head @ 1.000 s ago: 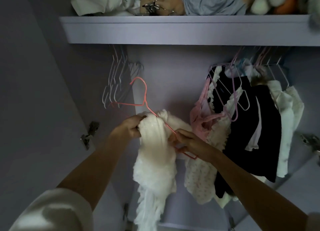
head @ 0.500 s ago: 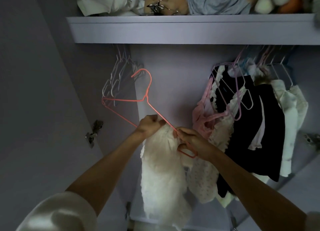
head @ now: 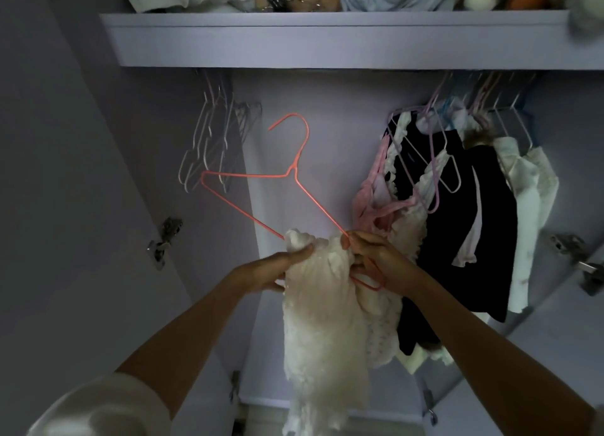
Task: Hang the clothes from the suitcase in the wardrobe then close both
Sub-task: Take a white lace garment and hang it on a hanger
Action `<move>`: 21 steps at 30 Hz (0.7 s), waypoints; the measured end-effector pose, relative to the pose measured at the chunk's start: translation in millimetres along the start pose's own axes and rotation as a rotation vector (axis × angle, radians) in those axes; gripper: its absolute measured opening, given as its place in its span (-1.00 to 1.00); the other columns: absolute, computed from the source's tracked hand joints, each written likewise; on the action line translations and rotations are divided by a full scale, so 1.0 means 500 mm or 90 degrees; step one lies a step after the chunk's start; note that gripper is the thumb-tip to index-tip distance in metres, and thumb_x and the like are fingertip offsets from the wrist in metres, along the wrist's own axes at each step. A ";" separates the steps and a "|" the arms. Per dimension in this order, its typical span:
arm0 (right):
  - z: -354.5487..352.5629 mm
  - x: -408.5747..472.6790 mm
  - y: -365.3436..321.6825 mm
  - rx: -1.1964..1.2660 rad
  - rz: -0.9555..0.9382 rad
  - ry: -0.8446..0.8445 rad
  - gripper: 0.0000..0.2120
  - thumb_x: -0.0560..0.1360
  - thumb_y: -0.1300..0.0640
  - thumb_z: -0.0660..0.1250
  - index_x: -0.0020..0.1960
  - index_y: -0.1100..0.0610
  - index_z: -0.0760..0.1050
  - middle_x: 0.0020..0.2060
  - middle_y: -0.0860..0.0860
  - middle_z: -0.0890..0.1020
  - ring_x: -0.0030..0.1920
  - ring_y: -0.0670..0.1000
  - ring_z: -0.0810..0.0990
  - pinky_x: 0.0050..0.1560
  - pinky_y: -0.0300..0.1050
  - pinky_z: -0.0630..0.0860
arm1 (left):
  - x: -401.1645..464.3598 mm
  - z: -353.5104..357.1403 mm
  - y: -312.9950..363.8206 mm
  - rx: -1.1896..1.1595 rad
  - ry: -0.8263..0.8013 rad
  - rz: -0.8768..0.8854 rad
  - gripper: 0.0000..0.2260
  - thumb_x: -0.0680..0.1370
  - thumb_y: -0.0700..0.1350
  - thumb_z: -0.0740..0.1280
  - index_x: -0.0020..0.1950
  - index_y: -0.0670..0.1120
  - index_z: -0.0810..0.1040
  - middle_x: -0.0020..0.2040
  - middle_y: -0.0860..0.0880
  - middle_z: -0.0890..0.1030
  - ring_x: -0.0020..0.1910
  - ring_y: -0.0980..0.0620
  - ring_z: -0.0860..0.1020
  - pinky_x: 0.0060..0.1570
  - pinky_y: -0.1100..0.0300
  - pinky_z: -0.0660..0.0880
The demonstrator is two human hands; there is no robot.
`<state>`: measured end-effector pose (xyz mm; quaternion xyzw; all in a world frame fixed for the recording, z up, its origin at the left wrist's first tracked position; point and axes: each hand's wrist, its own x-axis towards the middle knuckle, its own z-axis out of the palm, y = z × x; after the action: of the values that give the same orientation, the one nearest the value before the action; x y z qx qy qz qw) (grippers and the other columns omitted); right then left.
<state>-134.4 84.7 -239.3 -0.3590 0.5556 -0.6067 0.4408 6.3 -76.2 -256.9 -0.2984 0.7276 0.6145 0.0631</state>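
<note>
A white lacy garment point(head: 322, 321) hangs down from both my hands in front of the open wardrobe. My left hand point(head: 277, 270) grips its bunched top edge. My right hand point(head: 376, 259) pinches the right arm of an orange wire hanger point(head: 258, 175) together with the fabric. The hanger is tilted, its hook pointing up and left, its right end tucked into the garment. The suitcase is not in view.
Several bare wire hangers point(head: 212, 141) hang at the rail's left. Hung clothes point(head: 457, 223), black, white and pink, fill the right. A shelf point(head: 327, 40) above carries piled fabrics and soft toys. Door hinges point(head: 163, 239) sit on the left wall.
The hanger has swung up and out to the left, more of its frame now free of the garment. Both hands shifted slightly down and together; the garment hangs straighter.
</note>
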 end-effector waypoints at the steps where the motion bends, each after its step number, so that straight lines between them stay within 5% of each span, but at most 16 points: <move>1: -0.005 -0.004 -0.003 0.018 0.006 -0.009 -0.73 0.60 0.16 0.09 -0.23 0.12 0.45 -0.34 0.05 0.52 -0.35 -0.05 0.57 -0.29 -0.22 0.52 | 0.003 0.005 -0.013 -0.040 -0.052 0.014 -0.48 0.43 0.29 0.30 0.22 -0.03 0.53 0.11 0.01 0.63 0.12 0.05 0.58 0.23 0.10 0.46; 4: -0.025 -0.017 -0.010 0.024 0.028 -0.018 -0.72 0.58 0.14 0.12 -0.25 0.12 0.49 -0.40 0.00 0.53 -0.42 -0.10 0.55 -0.41 -0.29 0.49 | 0.006 0.013 -0.015 -0.083 -0.092 0.070 -0.72 0.48 -0.06 0.39 0.15 -0.13 0.55 0.07 -0.02 0.64 0.05 0.06 0.61 0.17 0.17 0.50; 6: -0.043 -0.032 -0.009 0.006 0.057 -0.017 -0.70 0.60 0.23 0.06 -0.23 0.18 0.46 -0.44 -0.04 0.55 -0.47 -0.15 0.54 -0.47 -0.30 0.46 | 0.008 0.017 -0.014 -0.090 -0.105 0.075 -0.74 0.39 -0.09 0.40 0.07 -0.08 0.57 -0.01 0.00 0.66 0.00 0.07 0.62 0.14 0.16 0.50; 8: -0.061 -0.042 -0.004 -0.077 0.070 -0.017 -0.72 0.60 0.26 0.07 -0.20 0.17 0.48 -0.40 -0.09 0.58 -0.37 -0.14 0.55 -0.30 -0.24 0.46 | 0.009 0.021 -0.014 -0.062 -0.093 0.065 -0.77 0.40 -0.09 0.41 0.05 -0.06 0.58 -0.02 -0.01 0.66 0.00 0.05 0.62 0.17 0.11 0.48; 12: -0.089 -0.050 0.012 -0.181 0.073 0.000 -0.75 0.59 0.24 0.11 -0.18 0.13 0.50 -0.38 -0.09 0.53 -0.34 -0.12 0.46 -0.27 -0.22 0.38 | 0.007 0.012 -0.011 -0.101 -0.004 0.065 -0.82 0.52 -0.09 0.33 0.06 -0.14 0.60 -0.01 -0.11 0.66 0.00 -0.05 0.61 0.15 0.08 0.48; 17: -0.107 -0.062 -0.001 -0.210 0.029 0.064 -0.74 0.59 0.25 0.12 -0.24 0.17 0.45 -0.52 -0.13 0.43 -0.53 -0.20 0.35 -0.53 -0.37 0.27 | 0.000 -0.038 0.025 -0.308 0.078 0.139 -0.72 0.59 -0.23 0.12 -0.12 -0.16 0.63 -0.29 -0.03 0.68 -0.31 0.09 0.65 -0.23 0.29 0.56; 21: -0.101 -0.052 -0.016 -0.217 -0.051 0.097 -0.72 0.59 0.30 0.10 -0.27 0.20 0.43 -0.50 -0.19 0.49 -0.45 -0.27 0.40 -0.40 -0.45 0.32 | 0.000 -0.080 0.045 -0.142 0.243 0.172 -0.93 0.55 -0.28 0.26 -0.03 -0.21 0.54 -0.31 0.03 0.68 -0.31 0.12 0.64 -0.21 0.18 0.54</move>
<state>-172.8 127.1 -236.3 -0.4033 0.6673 -0.5464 0.3057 5.7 -112.1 -228.0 -0.3142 0.6872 0.6266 -0.1910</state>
